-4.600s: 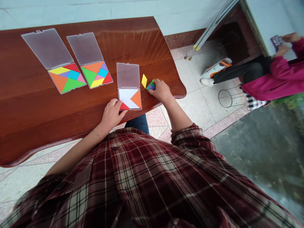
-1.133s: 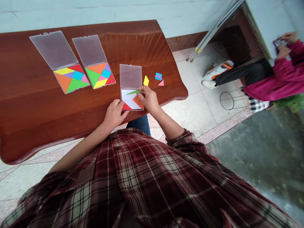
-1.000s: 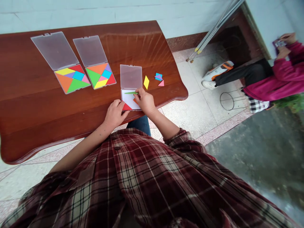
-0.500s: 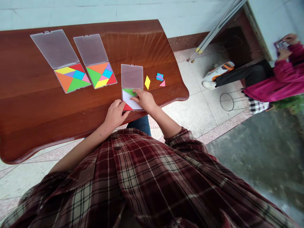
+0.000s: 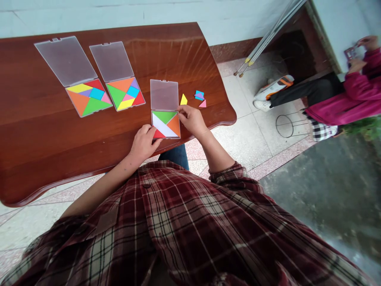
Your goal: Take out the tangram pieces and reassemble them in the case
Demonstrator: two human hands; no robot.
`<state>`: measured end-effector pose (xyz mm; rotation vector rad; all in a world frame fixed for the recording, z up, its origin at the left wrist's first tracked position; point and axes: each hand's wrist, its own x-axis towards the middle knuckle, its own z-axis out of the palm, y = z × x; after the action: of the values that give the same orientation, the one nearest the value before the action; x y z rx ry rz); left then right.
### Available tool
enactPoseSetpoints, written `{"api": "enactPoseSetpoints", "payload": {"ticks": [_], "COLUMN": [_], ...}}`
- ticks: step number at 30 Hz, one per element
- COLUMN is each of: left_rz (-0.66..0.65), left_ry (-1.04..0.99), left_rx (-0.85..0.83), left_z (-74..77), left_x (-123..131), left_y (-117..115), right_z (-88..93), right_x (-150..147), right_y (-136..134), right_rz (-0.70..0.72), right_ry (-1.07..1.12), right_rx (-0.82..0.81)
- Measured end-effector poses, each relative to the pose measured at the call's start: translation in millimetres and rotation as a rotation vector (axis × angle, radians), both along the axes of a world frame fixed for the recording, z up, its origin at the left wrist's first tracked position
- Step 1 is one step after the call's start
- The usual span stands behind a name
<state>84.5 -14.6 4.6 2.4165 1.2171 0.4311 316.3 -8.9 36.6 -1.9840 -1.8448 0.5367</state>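
My shirt (image 5: 175,214) is dark red, with black and cream lines making squares. A dark, round button (image 5: 147,186) is on the front. My sleeves (image 5: 230,176) are bunched up by my elbows. My pants (image 5: 176,156) are blue.

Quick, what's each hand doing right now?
Left hand: open, fingers at the near-left corner of the nearest box.
Right hand: fingers curled near the yellow piece; whether it's holding anything can't be told.

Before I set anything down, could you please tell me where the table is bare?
Bare table lies in front of the leftmost case, and between the rightmost case and the wall. Crowded: around the rightmost case, with the left hand, right hand and yellow piece.
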Motion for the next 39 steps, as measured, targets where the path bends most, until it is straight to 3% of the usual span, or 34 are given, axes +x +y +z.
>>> {"api": "enactPoseSetpoints", "payload": {"ticks": [8, 14, 24, 28, 32, 35, 39], "left_rz": [0.006, 0.0, 0.004, -0.004, -0.003, -0.002, -0.001], "left_ry": [0.019, 0.011, 0.01, -0.001, 0.011, 0.015, 0.019], "left_rx": [0.009, 0.025, 0.031, 0.034, 0.031, 0.042, 0.044], "left_z": [2.1, -0.3, 1.9, 2.6, 2.2, 0.4, -1.1], "left_x": [1.2, 0.3, 0.5, 0.2, 0.0, -0.1, -0.2], "left_y": [-0.1, 0.0, 0.4, 0.9, 1.4, 1.7, 2.2], "right_z": [-5.5, -3.5, -7.2, -9.6, -11.7, -14.7, -25.4], "right_x": [-41.9, -42.2, -36.7, -20.4, 16.3, 41.8, 50.1], "right_y": [8.6, 10.0, 8.6, 7.9, 10.1, 16.8, 34.5], "right_rz": [0.224, 0.186, 0.146, 0.072, -0.123, -0.244, -0.245], "right_ry": [-0.207, -0.25, -0.148, -0.064, -0.062, -0.086, -0.134], "right_rx": [-0.038, -0.109, -0.069, 0.017, 0.077, 0.029, -0.044]}}
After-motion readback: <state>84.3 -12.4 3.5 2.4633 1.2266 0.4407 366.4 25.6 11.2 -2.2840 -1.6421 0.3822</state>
